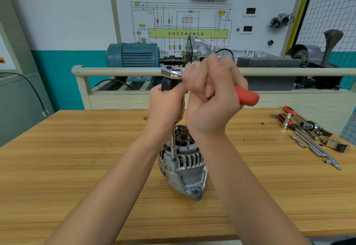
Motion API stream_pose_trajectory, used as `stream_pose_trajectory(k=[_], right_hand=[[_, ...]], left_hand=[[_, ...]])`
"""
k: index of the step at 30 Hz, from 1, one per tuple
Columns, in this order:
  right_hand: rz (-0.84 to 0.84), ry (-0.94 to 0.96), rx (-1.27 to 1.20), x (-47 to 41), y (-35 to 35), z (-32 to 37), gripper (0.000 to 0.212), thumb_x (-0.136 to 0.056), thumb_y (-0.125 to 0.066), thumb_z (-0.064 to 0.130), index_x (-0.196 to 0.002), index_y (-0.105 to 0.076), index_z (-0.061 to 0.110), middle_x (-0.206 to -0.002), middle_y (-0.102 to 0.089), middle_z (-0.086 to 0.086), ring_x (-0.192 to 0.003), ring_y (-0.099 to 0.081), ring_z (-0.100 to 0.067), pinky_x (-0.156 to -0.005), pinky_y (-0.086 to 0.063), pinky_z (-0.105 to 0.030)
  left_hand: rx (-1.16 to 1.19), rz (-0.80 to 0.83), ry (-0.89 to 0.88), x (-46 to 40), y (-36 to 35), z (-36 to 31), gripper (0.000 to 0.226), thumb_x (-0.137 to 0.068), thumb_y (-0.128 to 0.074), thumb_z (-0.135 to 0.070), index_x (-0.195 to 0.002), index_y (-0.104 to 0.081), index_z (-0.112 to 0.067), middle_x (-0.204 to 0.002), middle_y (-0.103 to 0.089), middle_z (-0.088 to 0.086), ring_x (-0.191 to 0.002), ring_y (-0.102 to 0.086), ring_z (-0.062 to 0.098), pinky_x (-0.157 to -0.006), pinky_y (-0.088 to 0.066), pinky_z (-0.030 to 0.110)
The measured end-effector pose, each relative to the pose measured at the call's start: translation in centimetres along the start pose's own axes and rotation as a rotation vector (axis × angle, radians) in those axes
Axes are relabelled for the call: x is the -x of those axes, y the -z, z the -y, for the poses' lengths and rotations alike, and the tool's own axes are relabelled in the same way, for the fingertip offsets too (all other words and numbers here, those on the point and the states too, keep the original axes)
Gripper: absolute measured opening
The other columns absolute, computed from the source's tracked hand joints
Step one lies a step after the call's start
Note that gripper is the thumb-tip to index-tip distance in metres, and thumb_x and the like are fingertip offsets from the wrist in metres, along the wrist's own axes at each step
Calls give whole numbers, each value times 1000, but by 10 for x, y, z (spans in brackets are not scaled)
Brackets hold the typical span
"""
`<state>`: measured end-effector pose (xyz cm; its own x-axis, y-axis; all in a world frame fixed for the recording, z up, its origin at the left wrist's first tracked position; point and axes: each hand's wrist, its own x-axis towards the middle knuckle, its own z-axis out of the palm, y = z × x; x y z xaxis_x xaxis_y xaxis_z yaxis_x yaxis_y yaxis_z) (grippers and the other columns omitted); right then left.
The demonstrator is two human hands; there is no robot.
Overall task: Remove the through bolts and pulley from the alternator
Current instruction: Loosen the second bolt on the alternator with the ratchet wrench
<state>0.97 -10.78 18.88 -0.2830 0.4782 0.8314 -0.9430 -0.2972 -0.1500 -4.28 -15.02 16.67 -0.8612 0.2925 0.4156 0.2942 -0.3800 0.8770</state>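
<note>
A silver alternator (183,165) stands on the wooden table (77,167), its open rear end facing up with the shaft and bearing showing. A long extension bar (173,144) rises from a bolt on its rim. My left hand (165,108) grips the top of that bar just under the black socket piece. A chrome ratchet (171,71) with a red handle (247,96) sits on top of the bar. My right hand (213,94) is wrapped round the ratchet handle. The pulley is hidden.
Loose tools lie at the table's right: red-handled drivers (289,117), sockets (308,125) and extension bars (317,148). Behind the table stands a trainer bench with a blue motor (133,54), a rail (115,70) and a wiring-diagram board (188,23).
</note>
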Motion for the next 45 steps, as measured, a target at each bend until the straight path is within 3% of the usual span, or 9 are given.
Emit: stream_pose_trajectory(k=[6, 11, 16, 24, 30, 34, 37, 40, 45], right_hand=[[-97, -452, -358, -33, 19, 5, 48, -82, -40, 11, -35, -33, 18, -32, -23, 5, -38, -8, -13, -42, -22, -23], [-202, -610, -600, -43, 28, -2, 48, -82, -40, 13, -34, -33, 15, -30, -24, 3, -38, -7, -12, -39, -20, -21], [-183, -470, -478, -33, 24, 2, 47, -82, -41, 12, -35, -33, 18, -32, -21, 4, -38, -8, -13, -41, -21, -23], [-2, -13, 20, -3, -4, -3, 43, -79, -42, -4, -44, -36, 20, -39, -30, 5, -38, -25, -8, -50, -21, -28], [-4, -260, -220, -21, 8, 2, 50, -82, -43, 2, -36, -32, 19, -33, -26, 5, -34, -16, -9, -45, -20, -24], [-177, -591, -521, -42, 23, -2, 48, -80, -41, 13, -33, -33, 15, -30, -24, 3, -38, -7, -12, -40, -20, -21], [-269, -688, -665, -48, 32, -9, 48, -81, -41, 14, -34, -32, 14, -30, -24, 2, -39, -6, -10, -41, -16, -21], [-296, -636, -660, -45, 34, -7, 47, -81, -41, 13, -35, -33, 15, -30, -24, 2, -36, -8, -11, -38, -19, -20], [-166, -398, -402, -29, 22, 4, 47, -81, -43, 10, -37, -33, 19, -33, -24, 5, -34, -13, -12, -41, -21, -24]], left_hand=[[97, 393, 94, -6, 22, -6, 33, -71, -57, -8, -46, -37, -19, -37, -26, -6, -31, -21, 9, -36, -21, 16], [282, 675, 229, -10, 28, -7, 30, -70, -58, -11, -47, -39, -16, -34, -28, -7, -28, -23, 5, -34, -20, 11], [173, 508, 209, -9, 21, -5, 38, -77, -49, -9, -44, -34, -18, -34, -22, -7, -27, -17, 5, -34, -17, 11], [-6, -87, -10, 0, -1, 2, 42, -83, -59, 1, -53, -34, -17, -42, -30, -6, -37, -25, 8, -37, -22, 16], [29, 188, 51, 0, 14, -4, 35, -73, -59, -3, -53, -35, -17, -41, -26, -5, -35, -20, 9, -37, -20, 16], [51, 471, 114, -5, 27, -13, 31, -70, -59, -10, -45, -42, -18, -39, -29, -4, -33, -25, 12, -39, -24, 18], [119, 631, 209, -7, 26, -16, 29, -69, -57, -12, -45, -43, -19, -37, -29, -6, -31, -24, 9, -36, -24, 16], [130, 566, 261, -8, 20, -12, 32, -72, -48, -12, -43, -36, -19, -34, -23, -7, -29, -18, 6, -34, -18, 13], [24, 233, 151, -3, 9, -8, 39, -75, -51, -10, -43, -33, -21, -37, -20, -6, -32, -13, 9, -38, -14, 14]])
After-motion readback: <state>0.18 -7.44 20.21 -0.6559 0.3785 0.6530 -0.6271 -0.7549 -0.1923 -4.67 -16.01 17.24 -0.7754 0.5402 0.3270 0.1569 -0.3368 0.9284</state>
